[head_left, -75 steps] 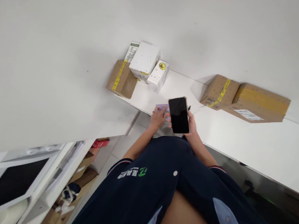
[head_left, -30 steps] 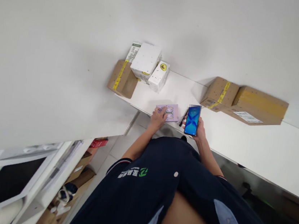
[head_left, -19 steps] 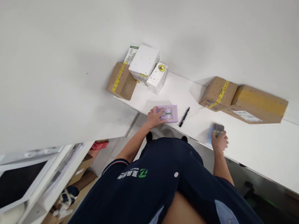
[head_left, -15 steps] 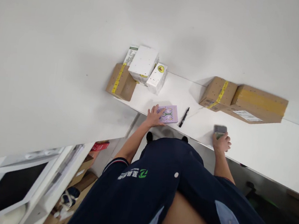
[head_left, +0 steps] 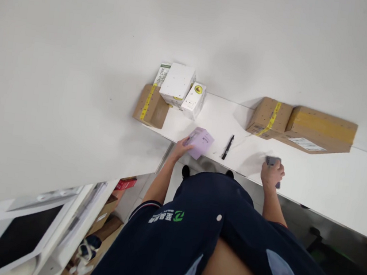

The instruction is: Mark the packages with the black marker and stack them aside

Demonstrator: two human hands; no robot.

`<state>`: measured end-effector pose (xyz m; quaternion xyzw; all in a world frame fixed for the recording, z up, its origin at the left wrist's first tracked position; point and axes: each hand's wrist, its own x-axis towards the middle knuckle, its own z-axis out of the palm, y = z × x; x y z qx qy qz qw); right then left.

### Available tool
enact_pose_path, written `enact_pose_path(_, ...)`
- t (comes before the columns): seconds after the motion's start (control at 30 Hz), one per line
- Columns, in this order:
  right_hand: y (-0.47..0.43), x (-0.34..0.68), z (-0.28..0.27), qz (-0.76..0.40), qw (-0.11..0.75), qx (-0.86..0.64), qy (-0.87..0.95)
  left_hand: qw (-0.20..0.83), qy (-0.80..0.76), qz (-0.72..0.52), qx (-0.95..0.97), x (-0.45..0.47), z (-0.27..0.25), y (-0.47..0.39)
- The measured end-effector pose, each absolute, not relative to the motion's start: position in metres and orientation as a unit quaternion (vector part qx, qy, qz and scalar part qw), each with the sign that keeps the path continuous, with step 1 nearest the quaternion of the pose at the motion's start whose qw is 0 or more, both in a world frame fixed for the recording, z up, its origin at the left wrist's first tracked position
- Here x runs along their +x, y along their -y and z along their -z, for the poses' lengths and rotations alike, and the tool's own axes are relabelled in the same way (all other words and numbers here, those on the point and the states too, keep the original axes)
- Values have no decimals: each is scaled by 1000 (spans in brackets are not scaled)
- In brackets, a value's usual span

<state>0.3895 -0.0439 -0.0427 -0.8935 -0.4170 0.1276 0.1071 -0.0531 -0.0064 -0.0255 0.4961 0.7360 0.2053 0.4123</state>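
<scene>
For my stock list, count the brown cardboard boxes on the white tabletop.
3: a yellow-taped brown cardboard box at left, a second yellow-taped box at right, a wider brown box beside it. More may be hidden behind.

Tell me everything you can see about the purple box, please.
The purple box is pale, straight-edged and looks like card. One face carries small dark marks, too blurred to read. It is tilted, gripped at its left side by the left hand, near the white table's front edge, left of the black pen. Whether it touches the table isn't clear.
</scene>
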Motion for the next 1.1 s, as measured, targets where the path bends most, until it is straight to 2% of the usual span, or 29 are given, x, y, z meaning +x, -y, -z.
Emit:
enact_pose_path(0.07, 41, 385, 43, -129, 123, -880, 441, 509, -733, -298, 339, -74, 30, 7)
enact_pose_path(0.13, 37, 382, 44, -124, 138, -863, 470, 547, -722, -372, 203, -93, 30, 4)
enact_pose_path(0.27, 30, 376, 47, -131, 140, -833, 519, 493, -703, -511, 36, -116, 23, -7)
enact_pose_path(0.37, 29, 371, 51, -146, 139, -817, 540, 438, -716, -542, -43, -112, 16, -10)
enact_pose_path(0.53, 36, 363, 55, -163, 150, -807, 548, 478, -661, -573, -73, -85, 15, -13)
enact_pose_path(0.87, 1, 350, 33, -163, 190, -776, 578, 409, -673, -606, -112, -103, 16, -68)
enact_pose_path(1.1, -55, 353, -8, -59, 186, -788, 584, 421, -665, -607, -114, -112, 14, -71)
